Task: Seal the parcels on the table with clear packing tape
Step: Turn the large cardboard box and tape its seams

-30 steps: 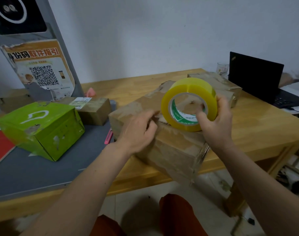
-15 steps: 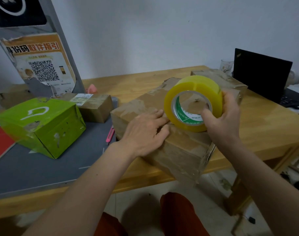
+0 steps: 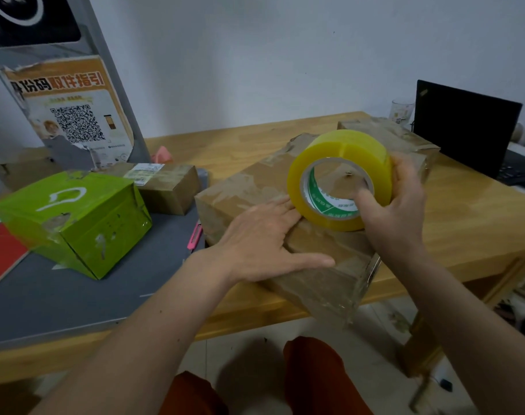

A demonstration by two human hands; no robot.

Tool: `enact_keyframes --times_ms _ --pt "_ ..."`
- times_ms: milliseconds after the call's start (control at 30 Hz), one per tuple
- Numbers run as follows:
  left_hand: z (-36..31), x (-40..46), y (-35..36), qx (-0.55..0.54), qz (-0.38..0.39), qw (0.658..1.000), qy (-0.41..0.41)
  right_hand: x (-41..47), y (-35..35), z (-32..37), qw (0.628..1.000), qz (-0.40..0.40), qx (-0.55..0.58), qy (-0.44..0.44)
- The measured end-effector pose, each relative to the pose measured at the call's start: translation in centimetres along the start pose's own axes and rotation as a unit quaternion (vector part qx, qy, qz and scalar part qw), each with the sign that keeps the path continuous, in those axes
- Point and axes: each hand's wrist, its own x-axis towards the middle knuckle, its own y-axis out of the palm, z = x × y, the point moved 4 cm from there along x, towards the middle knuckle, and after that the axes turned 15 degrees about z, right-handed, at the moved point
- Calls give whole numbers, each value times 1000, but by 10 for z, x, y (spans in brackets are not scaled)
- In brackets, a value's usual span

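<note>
While my left hand (image 3: 259, 235) lies flat, fingers straight, pressing the tape end onto the big brown parcel (image 3: 291, 235) at the table's (image 3: 471, 223) near edge, my right hand (image 3: 396, 205) grips the yellowish tape roll (image 3: 342, 178) upright on top, thumb through its core, and next I'd judge it needs drawing along the scuffed, tape-patched lid.

Laptop (image 3: 465, 127) cut by right edge; poster (image 3: 72, 109) print blurred.
</note>
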Motion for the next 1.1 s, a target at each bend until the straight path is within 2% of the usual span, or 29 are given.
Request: enact_keyframes --times_ms 167,300,500,667,833,900,1000,1100 --pt "0 -1 -1 -3 5 1000 -13 3 -8 8 999 19 -40 -8" --pt "0 -3 -1 -1 45 997 -56 1 -32 15 998 12 -51 -21" --pt "-7 -2 0 -4 89 993 -77 1 -36 24 996 36 -83 -23" --pt "-15 4 2 22 82 996 -26 -1 -29 20 998 25 -53 -9" --pt "-17 2 -3 -23 62 998 14 -2 -20 16 1000 -21 -6 7" --pt "-16 6 -4 -26 94 995 7 -3 -20 15 999 -32 0 14" --pt "-18 15 -2 16 171 983 -65 -5 -22 15 999 -34 -2 19" --pt "-20 20 0 22 188 979 -82 -6 -22 16 999 -29 -2 21"
